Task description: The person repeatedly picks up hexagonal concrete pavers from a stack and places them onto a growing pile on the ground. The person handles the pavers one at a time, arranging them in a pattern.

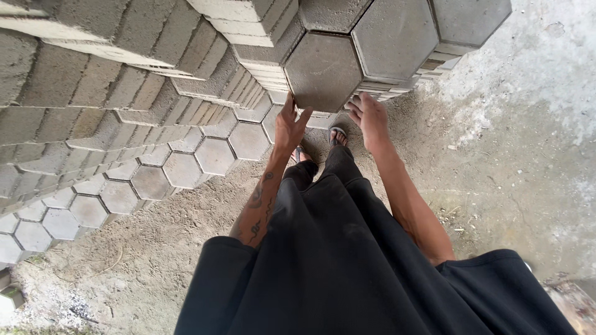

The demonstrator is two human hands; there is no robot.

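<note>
Left hand (288, 127) and right hand (370, 118) are gripping the hexagonal paver's (323, 71) lower edges; it is overhanging sandalled toes (337, 134), likely crushing them if slipping.

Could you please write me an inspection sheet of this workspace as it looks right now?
Surface: sandy dirt ground, with a paler rough patch to one side.
Job's things: dark grey hexagonal paver at the near end of a tall stack, gripped at its lower edges.
Clutter: small debris and twigs on the ground.
Grippers: left hand on the paver's lower left edge; right hand at its lower right edge, fingers partly under it.
Cables: nothing seen.
Surroundings: stepped stacks of hexagonal pavers; a low single layer on the ground; the person's sandalled feet below.
</note>
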